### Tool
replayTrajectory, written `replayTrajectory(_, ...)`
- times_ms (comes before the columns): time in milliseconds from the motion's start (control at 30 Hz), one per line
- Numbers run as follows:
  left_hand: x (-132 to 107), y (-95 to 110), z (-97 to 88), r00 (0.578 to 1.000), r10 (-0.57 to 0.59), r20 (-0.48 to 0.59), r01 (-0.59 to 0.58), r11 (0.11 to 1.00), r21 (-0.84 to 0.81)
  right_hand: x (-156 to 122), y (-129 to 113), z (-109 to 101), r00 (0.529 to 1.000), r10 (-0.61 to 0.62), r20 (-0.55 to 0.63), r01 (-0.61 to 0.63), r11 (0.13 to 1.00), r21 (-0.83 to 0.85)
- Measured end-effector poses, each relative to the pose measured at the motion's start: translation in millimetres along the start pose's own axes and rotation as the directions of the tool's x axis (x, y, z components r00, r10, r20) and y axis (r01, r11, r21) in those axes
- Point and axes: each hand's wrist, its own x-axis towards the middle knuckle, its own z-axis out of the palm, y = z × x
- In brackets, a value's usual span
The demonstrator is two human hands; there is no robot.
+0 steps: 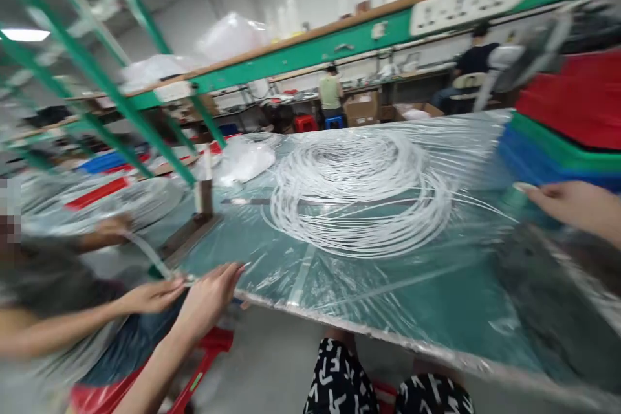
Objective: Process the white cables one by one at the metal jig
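My left hand (209, 296) reaches to the table's left front corner, its fingertips closed on the end of a thin clear tube (150, 257). A co-worker's hand (154, 295) pinches the same tube right beside mine, and their other hand (112, 226) holds it further back. At the right edge my right hand (575, 207) lies over the table with fingers stretched out and nothing in it. A big coil of white tubing (359, 191) lies on the plastic-covered green table (436, 310) between my hands.
A small upright post on a bracket (204, 197) stands near the left corner. Stacked blue, green and red bins (567, 136) sit at the right. A plastic bag (245, 160) lies behind the coil. Green shelf struts (121, 103) slant overhead. Other people work in the background.
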Motion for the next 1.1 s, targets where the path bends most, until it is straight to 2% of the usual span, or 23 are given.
replayTrajectory(67, 13, 10, 12.0, 0.997, 0.074, -0.025, -0.075, 0.994, -0.081, -8, -18, -12, 0.982, 0.162, 0.098, -0.155, 0.985, -0.072)
replayTrajectory(133, 34, 32, 28.0, 0.984, 0.175, -0.025, -0.177, 0.967, -0.185, -11, -35, -22, 0.984, 0.146, 0.104, -0.135, 0.985, -0.106)
replayTrajectory(167, 45, 48, 35.9, 0.972, 0.235, -0.023, -0.233, 0.943, -0.236, -11, -42, -25, 0.989, 0.110, 0.101, -0.098, 0.988, -0.117)
replayTrajectory(200, 57, 68, 42.8, 0.956, 0.293, -0.021, -0.286, 0.916, -0.282, -10, -47, -26, 0.985, 0.142, 0.098, -0.129, 0.983, -0.132)
replayTrajectory(267, 81, 117, 51.0, 0.912, 0.408, -0.043, -0.395, 0.846, -0.358, -7, -50, -27, 0.988, 0.139, 0.064, -0.129, 0.983, -0.133)
replayTrajectory(333, 101, 173, 51.0, 0.853, 0.513, -0.095, -0.502, 0.758, -0.416, -6, -50, -27, 0.990, 0.131, 0.051, -0.124, 0.983, -0.133)
replayTrajectory(400, 117, 232, 46.2, 0.772, 0.620, -0.140, -0.606, 0.652, -0.455, -6, -48, -26, 0.991, 0.120, 0.056, -0.112, 0.985, -0.135)
replayTrajectory(467, 131, 289, 41.3, 0.673, 0.727, -0.136, -0.691, 0.552, -0.466, -5, -48, -26, 0.992, 0.112, 0.063, -0.102, 0.985, -0.137)
replayTrajectory(500, 137, 315, 40.0, 0.640, 0.758, -0.129, -0.716, 0.526, -0.459, -5, -48, -25, 0.992, 0.109, 0.066, -0.100, 0.986, -0.137)
replayTrajectory(567, 149, 361, 39.9, 0.608, 0.789, -0.092, -0.734, 0.513, -0.444, -4, -49, -25, 0.992, 0.108, 0.070, -0.097, 0.985, -0.141)
replayTrajectory(633, 159, 394, 41.7, 0.629, 0.775, -0.068, -0.715, 0.542, -0.442, -2, -49, -23, 0.991, 0.106, 0.082, -0.093, 0.984, -0.155)
replayTrajectory(733, 167, 420, 44.1, 0.693, 0.717, -0.077, -0.664, 0.594, -0.454, 0, -50, -22, 0.988, 0.120, 0.101, -0.101, 0.979, -0.178)
replayTrajectory(833, 168, 427, 45.3, 0.721, 0.686, -0.097, -0.645, 0.614, -0.456, 4, -52, -21, 0.985, 0.132, 0.113, -0.110, 0.977, -0.181)
replayTrajectory(967, 168, 427, 49.0, 0.720, 0.683, -0.125, -0.651, 0.601, -0.463, 7, -54, -21, 0.981, 0.131, 0.142, -0.105, 0.979, -0.177)
replayTrajectory(1100, 172, 425, 51.8, 0.691, 0.703, -0.169, -0.688, 0.566, -0.454, 8, -53, -21, 0.981, 0.127, 0.149, -0.102, 0.981, -0.164)
